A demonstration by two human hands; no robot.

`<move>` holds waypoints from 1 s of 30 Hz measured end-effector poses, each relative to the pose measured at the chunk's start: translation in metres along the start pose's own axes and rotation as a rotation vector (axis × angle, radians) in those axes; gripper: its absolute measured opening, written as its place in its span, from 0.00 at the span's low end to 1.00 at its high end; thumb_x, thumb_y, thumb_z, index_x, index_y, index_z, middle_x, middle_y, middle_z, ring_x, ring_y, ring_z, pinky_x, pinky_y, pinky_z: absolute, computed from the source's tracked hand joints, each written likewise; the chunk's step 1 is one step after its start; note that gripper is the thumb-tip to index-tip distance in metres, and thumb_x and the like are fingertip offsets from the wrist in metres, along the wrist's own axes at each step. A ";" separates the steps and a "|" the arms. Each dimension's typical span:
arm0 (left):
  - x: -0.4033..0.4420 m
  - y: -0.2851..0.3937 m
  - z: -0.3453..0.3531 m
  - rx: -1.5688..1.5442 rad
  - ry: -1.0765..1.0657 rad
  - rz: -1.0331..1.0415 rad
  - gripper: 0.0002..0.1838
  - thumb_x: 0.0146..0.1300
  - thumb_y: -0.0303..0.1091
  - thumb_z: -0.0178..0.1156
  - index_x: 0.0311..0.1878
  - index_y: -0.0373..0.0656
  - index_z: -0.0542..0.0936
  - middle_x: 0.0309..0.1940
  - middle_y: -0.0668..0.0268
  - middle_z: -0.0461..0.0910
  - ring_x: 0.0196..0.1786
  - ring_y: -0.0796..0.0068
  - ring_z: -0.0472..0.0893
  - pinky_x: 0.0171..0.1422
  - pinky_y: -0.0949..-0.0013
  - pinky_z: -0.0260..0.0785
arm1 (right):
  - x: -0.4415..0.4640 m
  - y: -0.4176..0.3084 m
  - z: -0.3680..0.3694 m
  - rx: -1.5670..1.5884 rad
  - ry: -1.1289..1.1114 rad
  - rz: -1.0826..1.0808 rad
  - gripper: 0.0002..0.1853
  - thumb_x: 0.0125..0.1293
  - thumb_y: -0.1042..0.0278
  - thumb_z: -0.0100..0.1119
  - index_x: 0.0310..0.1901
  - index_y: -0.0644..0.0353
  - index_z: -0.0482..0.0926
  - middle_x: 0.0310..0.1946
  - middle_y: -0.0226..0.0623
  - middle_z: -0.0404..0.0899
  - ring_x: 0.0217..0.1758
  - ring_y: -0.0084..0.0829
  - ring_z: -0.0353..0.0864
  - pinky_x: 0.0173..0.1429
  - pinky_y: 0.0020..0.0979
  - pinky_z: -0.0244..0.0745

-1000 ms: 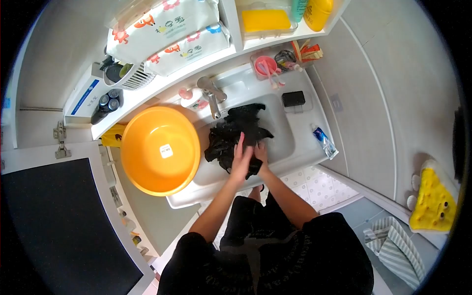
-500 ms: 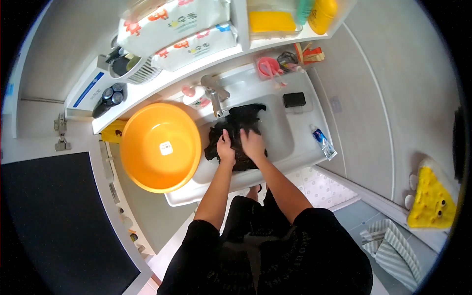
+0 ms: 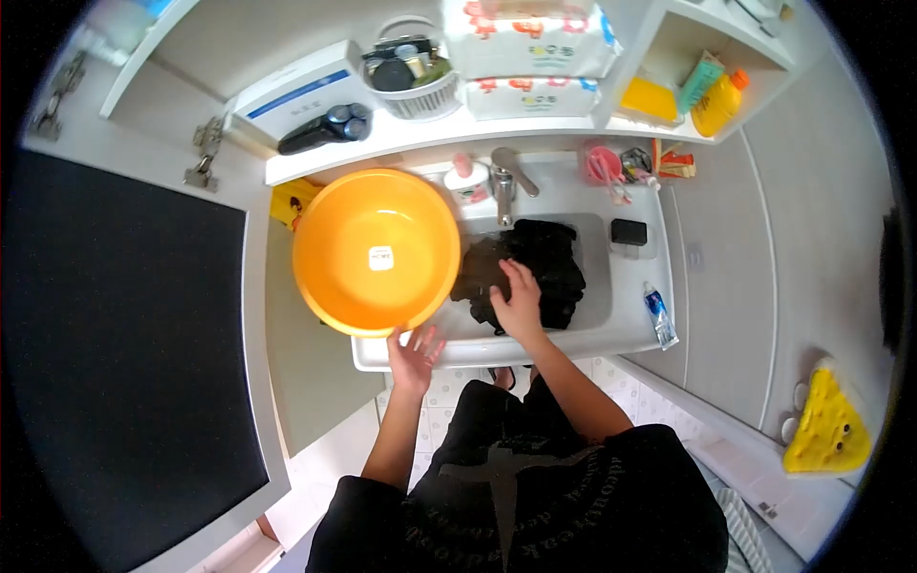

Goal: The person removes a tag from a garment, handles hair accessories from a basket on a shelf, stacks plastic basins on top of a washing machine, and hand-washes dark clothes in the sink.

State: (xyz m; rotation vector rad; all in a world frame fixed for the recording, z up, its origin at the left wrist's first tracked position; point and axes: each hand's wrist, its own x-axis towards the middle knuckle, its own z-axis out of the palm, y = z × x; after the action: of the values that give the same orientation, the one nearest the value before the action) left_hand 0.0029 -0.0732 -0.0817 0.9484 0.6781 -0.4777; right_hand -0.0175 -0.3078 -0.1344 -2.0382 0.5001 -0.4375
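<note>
A wet-looking black garment (image 3: 554, 272) lies bunched in the white sink (image 3: 594, 248), partly in what looks like water. Over it is my right hand (image 3: 519, 301), fingers apart and closing on nothing; whether the fingertips touch the cloth I cannot tell. My left hand (image 3: 413, 358) is spread at the near rim of the orange basin (image 3: 315, 263), close to or touching it, without a grip. That basin holds nothing but a white label on its bottom and sits on the sink's left side. The faucet (image 3: 505, 191) stands behind the cloth.
Behind the sink stands a pump bottle (image 3: 468, 181). A black soap bar (image 3: 629, 232) and a toothpaste tube (image 3: 660, 315) rest on the right rim. Above runs a shelf (image 3: 420, 124) with a shaver (image 3: 325, 129) and wipes packs (image 3: 530, 98). An open mirrored door (image 3: 134, 334) is at left.
My left hand has left the black garment and moved left to the basin's near rim. My right hand has stayed over the cloth. The camera view has shifted, showing more of the shelf.
</note>
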 end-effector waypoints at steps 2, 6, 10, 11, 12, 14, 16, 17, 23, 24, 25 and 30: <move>0.017 0.017 -0.014 -0.010 0.065 0.057 0.39 0.68 0.62 0.57 0.74 0.50 0.61 0.70 0.53 0.65 0.67 0.54 0.73 0.66 0.45 0.75 | -0.005 -0.017 0.019 -0.064 -0.154 0.044 0.32 0.65 0.64 0.65 0.71 0.59 0.69 0.70 0.49 0.69 0.73 0.52 0.66 0.78 0.50 0.58; 0.057 0.038 -0.028 0.082 0.046 0.177 0.26 0.73 0.46 0.55 0.67 0.44 0.66 0.58 0.56 0.75 0.48 0.62 0.81 0.37 0.64 0.76 | -0.006 -0.033 0.053 0.385 -0.378 0.385 0.38 0.71 0.61 0.63 0.76 0.64 0.59 0.73 0.49 0.66 0.73 0.43 0.69 0.73 0.41 0.67; 0.060 0.047 -0.032 0.085 0.050 0.188 0.17 0.71 0.29 0.51 0.61 0.42 0.69 0.45 0.62 0.79 0.31 0.72 0.77 0.23 0.73 0.63 | -0.007 -0.047 0.057 0.731 -0.425 0.647 0.36 0.73 0.59 0.61 0.77 0.62 0.58 0.70 0.44 0.70 0.65 0.35 0.77 0.65 0.37 0.75; 0.055 0.046 -0.035 0.081 0.051 0.181 0.17 0.70 0.28 0.51 0.61 0.42 0.69 0.45 0.63 0.79 0.31 0.73 0.77 0.23 0.74 0.63 | -0.009 -0.046 0.056 0.771 -0.429 0.652 0.35 0.74 0.60 0.60 0.76 0.61 0.59 0.69 0.43 0.71 0.64 0.35 0.78 0.65 0.38 0.76; 0.044 0.046 -0.034 0.080 0.079 0.167 0.18 0.69 0.27 0.50 0.61 0.42 0.69 0.46 0.62 0.79 0.32 0.72 0.78 0.24 0.74 0.66 | -0.011 -0.048 0.051 0.837 -0.420 0.663 0.34 0.74 0.61 0.60 0.76 0.60 0.59 0.68 0.42 0.72 0.64 0.35 0.78 0.66 0.39 0.76; 0.008 0.044 -0.028 0.084 0.139 0.133 0.19 0.67 0.24 0.50 0.62 0.41 0.68 0.47 0.62 0.79 0.35 0.71 0.81 0.26 0.73 0.72 | -0.022 -0.058 0.034 0.972 -0.400 0.690 0.32 0.75 0.63 0.58 0.76 0.57 0.60 0.66 0.41 0.73 0.65 0.35 0.78 0.66 0.42 0.76; -0.024 0.040 -0.027 0.056 0.124 0.138 0.21 0.66 0.22 0.50 0.63 0.41 0.68 0.48 0.61 0.79 0.39 0.68 0.83 0.32 0.70 0.80 | -0.032 -0.067 0.012 1.008 -0.422 0.663 0.31 0.75 0.65 0.58 0.75 0.56 0.61 0.66 0.39 0.73 0.66 0.35 0.77 0.67 0.43 0.76; -0.036 0.036 -0.031 0.042 0.115 0.142 0.22 0.65 0.21 0.50 0.63 0.41 0.68 0.48 0.61 0.79 0.41 0.67 0.85 0.35 0.68 0.84 | -0.038 -0.067 0.004 1.027 -0.434 0.646 0.30 0.75 0.66 0.57 0.75 0.56 0.61 0.66 0.38 0.73 0.67 0.35 0.77 0.67 0.44 0.76; -0.067 0.002 -0.082 0.110 -0.047 0.034 0.29 0.63 0.17 0.50 0.69 0.43 0.64 0.54 0.59 0.77 0.48 0.65 0.85 0.38 0.66 0.84 | -0.092 -0.059 -0.067 1.052 -0.372 0.635 0.31 0.71 0.66 0.61 0.73 0.55 0.63 0.65 0.36 0.74 0.65 0.33 0.78 0.62 0.40 0.79; -0.074 -0.003 -0.087 0.128 -0.095 0.021 0.30 0.63 0.16 0.50 0.69 0.43 0.64 0.54 0.60 0.77 0.47 0.65 0.85 0.38 0.67 0.83 | -0.103 -0.058 -0.082 1.025 -0.379 0.643 0.31 0.71 0.67 0.61 0.73 0.55 0.63 0.65 0.36 0.74 0.65 0.33 0.78 0.62 0.40 0.80; -0.081 -0.005 -0.087 0.148 -0.144 0.008 0.30 0.63 0.16 0.50 0.69 0.43 0.64 0.54 0.60 0.78 0.47 0.66 0.85 0.38 0.68 0.82 | -0.114 -0.059 -0.097 0.999 -0.386 0.650 0.30 0.71 0.67 0.61 0.73 0.55 0.64 0.65 0.36 0.75 0.64 0.33 0.78 0.61 0.41 0.80; -0.101 -0.028 -0.078 0.300 -0.304 0.044 0.29 0.63 0.16 0.53 0.68 0.42 0.67 0.59 0.60 0.77 0.56 0.64 0.82 0.53 0.63 0.80 | -0.187 -0.044 -0.148 0.992 -0.180 0.611 0.25 0.70 0.71 0.63 0.66 0.61 0.70 0.55 0.39 0.82 0.53 0.34 0.85 0.56 0.39 0.84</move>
State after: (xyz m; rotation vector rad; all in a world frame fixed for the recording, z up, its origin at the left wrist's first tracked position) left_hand -0.1101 -0.0127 -0.0576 1.1402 0.3132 -0.6811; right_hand -0.2426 -0.2989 -0.0441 -0.8958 0.6021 -0.0760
